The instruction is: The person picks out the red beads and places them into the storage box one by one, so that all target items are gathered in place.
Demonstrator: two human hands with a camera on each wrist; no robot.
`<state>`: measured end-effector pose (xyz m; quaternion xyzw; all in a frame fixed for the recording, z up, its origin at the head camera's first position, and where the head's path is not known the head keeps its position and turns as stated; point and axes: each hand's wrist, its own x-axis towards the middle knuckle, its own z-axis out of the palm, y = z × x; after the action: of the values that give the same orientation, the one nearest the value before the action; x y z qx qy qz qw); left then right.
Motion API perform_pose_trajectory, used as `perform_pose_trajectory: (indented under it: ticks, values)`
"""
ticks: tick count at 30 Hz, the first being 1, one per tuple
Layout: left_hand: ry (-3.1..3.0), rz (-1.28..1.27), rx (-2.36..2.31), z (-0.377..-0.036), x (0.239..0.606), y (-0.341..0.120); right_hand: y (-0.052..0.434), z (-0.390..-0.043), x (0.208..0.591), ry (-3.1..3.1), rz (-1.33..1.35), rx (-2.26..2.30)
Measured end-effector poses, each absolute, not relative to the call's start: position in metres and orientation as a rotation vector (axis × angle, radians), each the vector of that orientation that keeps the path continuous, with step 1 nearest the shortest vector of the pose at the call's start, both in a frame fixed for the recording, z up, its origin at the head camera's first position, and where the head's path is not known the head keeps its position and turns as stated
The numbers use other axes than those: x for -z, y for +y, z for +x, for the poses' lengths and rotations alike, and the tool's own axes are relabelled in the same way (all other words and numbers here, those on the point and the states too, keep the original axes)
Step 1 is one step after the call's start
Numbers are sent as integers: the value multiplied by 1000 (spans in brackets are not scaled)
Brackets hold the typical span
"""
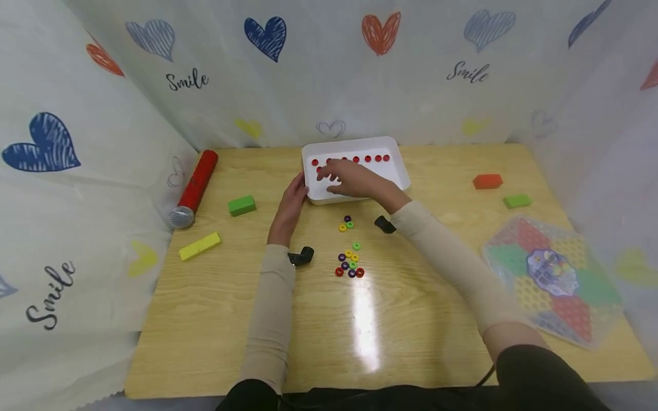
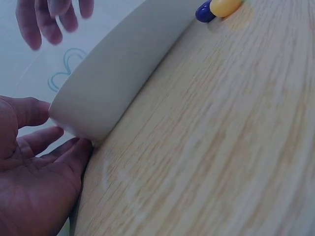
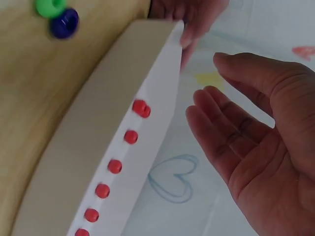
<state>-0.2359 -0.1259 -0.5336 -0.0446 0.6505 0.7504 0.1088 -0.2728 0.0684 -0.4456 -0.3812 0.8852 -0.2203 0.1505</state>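
Note:
A white tray [image 1: 354, 145] stands at the back of the table. Red beads [image 1: 367, 158] form a row along its far side, with one more red bead [image 1: 319, 169] just in front of the row's left end. My left hand [image 1: 292, 208] holds the tray at its left front corner, thumb at the rim and fingers against the outer wall in the left wrist view. Over the tray hovers my right hand [image 1: 354, 178], fingers loosely bent and apart; its palm [image 3: 270, 196] shows nothing in it. Part of the bead row is hidden behind that hand.
Loose purple, yellow, green and red beads [image 1: 348, 258] lie in front of the tray. On the left are a red microphone [image 1: 197, 182], a green block [image 1: 241, 205] and a yellow block [image 1: 200, 246]. At right lie orange [image 1: 487, 181] and green blocks [image 1: 517, 201] and a bagged game board [image 1: 570, 257].

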Motion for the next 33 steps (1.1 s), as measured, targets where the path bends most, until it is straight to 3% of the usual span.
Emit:
perform_pose_trajectory:
  ticks: [7, 17, 33]
  values:
    - [1941, -136, -2234, -243, 538, -125, 79, -218, 444, 2381, -1281, 626]
    - [1917, -195, -2224, -244, 536, -124, 91, -161, 455, 2212, -1345, 577]
    - [1893, -226, -2195, -243, 542, -122, 96, -127, 485, 2305, -1407, 489]
